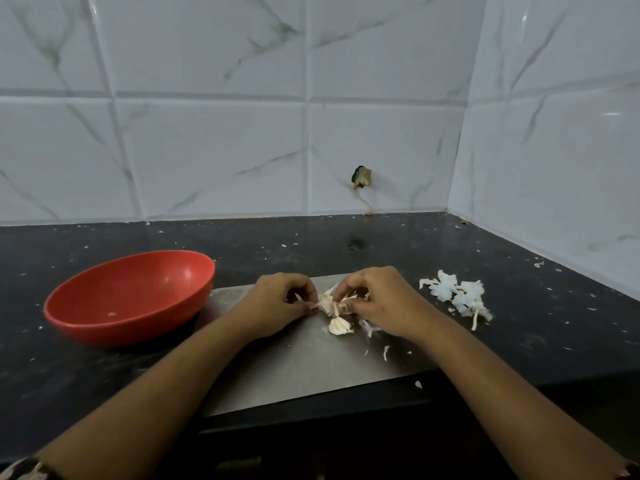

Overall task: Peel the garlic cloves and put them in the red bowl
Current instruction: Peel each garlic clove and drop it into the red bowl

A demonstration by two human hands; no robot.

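Both hands are together over the middle of the grey cutting board, fingertips nearly meeting, w/ garlic pinched btwn them.

Far left, on the black countertop, is the red bowl. It's upright, round, shallow & glossy inside, and its right side sits just at the board's left edge. One tiny pale fleck lies on its inner floor.

Next comes your left hand: knuckles up, fingers curled in tight, thumb & fingertips pinching the left side of the garlic piece. That piece is off-white w/ a faint pink tinge. Its papery skin is on, partly flaring up in loose strips. It's either just above the board or touching it; can't tell which.

Your right hand mirrors the left: fingers curled, tips clamped on the piece's right side, heel of the hand low over the board. So both hands grip the same piece.

Just below the piece, nearer you, a loose clove lies on the board, skin on, pale w/ pink streaks. A few skin scraps lie on the board to its right, by your right wrist.

Further right, off the board on the countertop, sits a pile of white peels. Small white flecks dot the countertop all round. White marble-look tiles stand behind & on the right.
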